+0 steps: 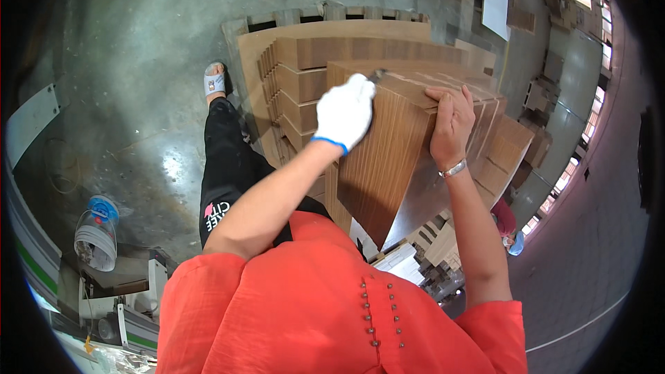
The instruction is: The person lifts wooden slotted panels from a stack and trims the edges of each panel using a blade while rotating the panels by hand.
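Note:
A brown wood-grain panel stands tilted in front of me, one corner pointing down toward my body. My left hand, in a white glove with a blue cuff, is closed around a small dark tool whose kind I cannot make out. The tool's tip meets the panel's upper edge. Bare but for a silver bracelet at the wrist, my right hand holds the panel's upper right edge, fingers bent over it. Just beyond and to the left lies a stack of similar wooden panels.
Beneath the stack is a wooden pallet. My foot is on the concrete floor left of it. A white bucket stands at lower left near a machine. More board piles and a person in red are at right.

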The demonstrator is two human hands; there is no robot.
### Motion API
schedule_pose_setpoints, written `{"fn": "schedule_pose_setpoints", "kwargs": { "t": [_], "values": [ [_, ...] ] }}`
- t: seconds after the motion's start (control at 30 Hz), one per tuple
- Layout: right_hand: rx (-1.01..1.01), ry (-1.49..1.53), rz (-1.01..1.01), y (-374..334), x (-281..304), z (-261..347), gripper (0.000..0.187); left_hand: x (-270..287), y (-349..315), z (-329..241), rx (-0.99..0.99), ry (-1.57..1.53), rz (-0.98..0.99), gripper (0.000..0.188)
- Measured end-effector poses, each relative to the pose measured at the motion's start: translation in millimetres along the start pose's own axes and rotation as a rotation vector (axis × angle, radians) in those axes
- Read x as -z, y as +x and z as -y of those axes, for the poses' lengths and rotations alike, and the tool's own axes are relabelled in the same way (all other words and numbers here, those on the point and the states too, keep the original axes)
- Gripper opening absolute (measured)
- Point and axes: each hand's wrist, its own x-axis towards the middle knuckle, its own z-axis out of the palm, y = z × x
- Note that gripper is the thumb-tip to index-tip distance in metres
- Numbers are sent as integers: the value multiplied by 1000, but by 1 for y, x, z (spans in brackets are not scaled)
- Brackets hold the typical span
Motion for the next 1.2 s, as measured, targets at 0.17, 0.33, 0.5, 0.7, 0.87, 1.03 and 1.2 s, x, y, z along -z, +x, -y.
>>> {"fn": "schedule_pose_setpoints", "kwargs": {
  "t": [0.17,0.33,0.5,0.7,0.87,1.03,1.2],
  "values": [
    [8,-8,-11,1,-3,-3,32,5,-10,-23,-159,-28,-15,25],
    [10,13,-20,5,-1,0,31,3,7,17,122,9,51,30],
    [-74,-34,165,11,9,9,29,-5,12,56,96,-49,-25,34],
    [386,-928,415,37,-34,90,21,7,0,70,91,-142,-69,34],
    [103,-1017,813,36,-85,82,20,29,3,66,163,-214,-65,33],
    [85,-944,765,29,-94,81,20,41,2,65,211,-427,-100,34],
    [42,-904,760,27,-92,82,20,31,1,61,130,-263,-87,32]
  ]
}}
